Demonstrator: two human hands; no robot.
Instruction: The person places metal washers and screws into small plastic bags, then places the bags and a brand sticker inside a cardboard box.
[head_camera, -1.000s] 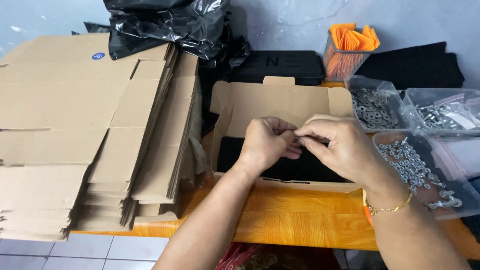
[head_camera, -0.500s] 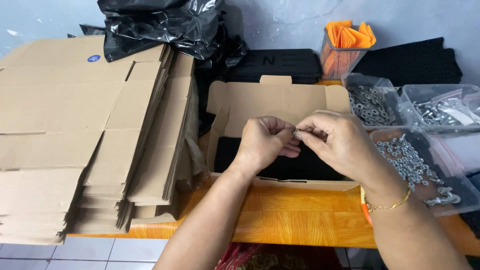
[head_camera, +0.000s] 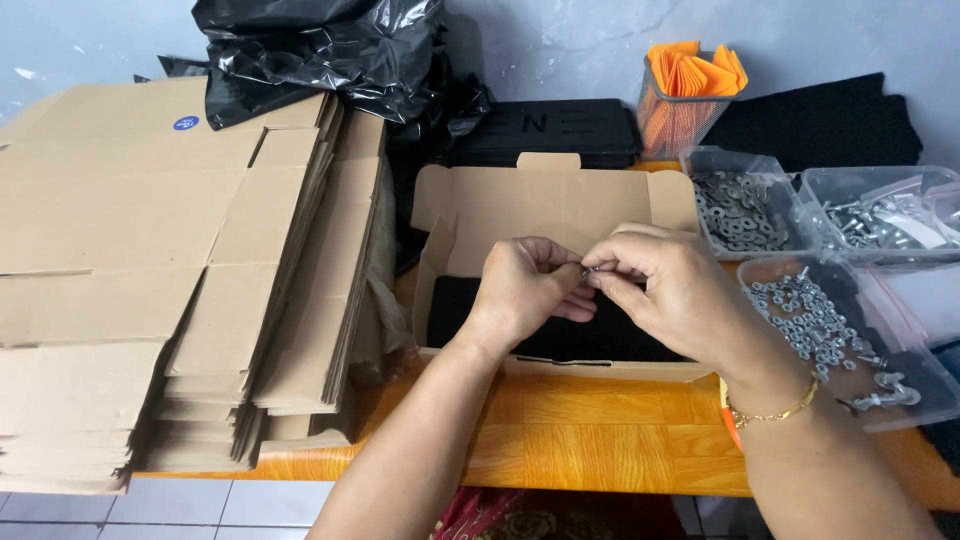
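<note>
My left hand (head_camera: 525, 290) and my right hand (head_camera: 670, 290) meet fingertip to fingertip over an open cardboard box (head_camera: 560, 205). Between the fingertips is a small metal fastener (head_camera: 590, 270), pinched by both hands; its exact shape is too small to tell. A black item (head_camera: 560, 335) lies flat in the bottom of the box, partly hidden by my hands. A gold bracelet (head_camera: 775, 412) sits on my right wrist.
A tall stack of flattened cardboard boxes (head_camera: 150, 270) fills the left. Clear plastic tubs of metal nuts (head_camera: 815, 315), washers (head_camera: 735, 205) and bolts (head_camera: 885, 215) stand right. Behind are black plastic bags (head_camera: 330, 50), a black case (head_camera: 545, 125), and an orange-filled mesh holder (head_camera: 690, 90).
My hands have stayed together over the box, with only small finger movements on the fastener. The view has shifted slightly.
</note>
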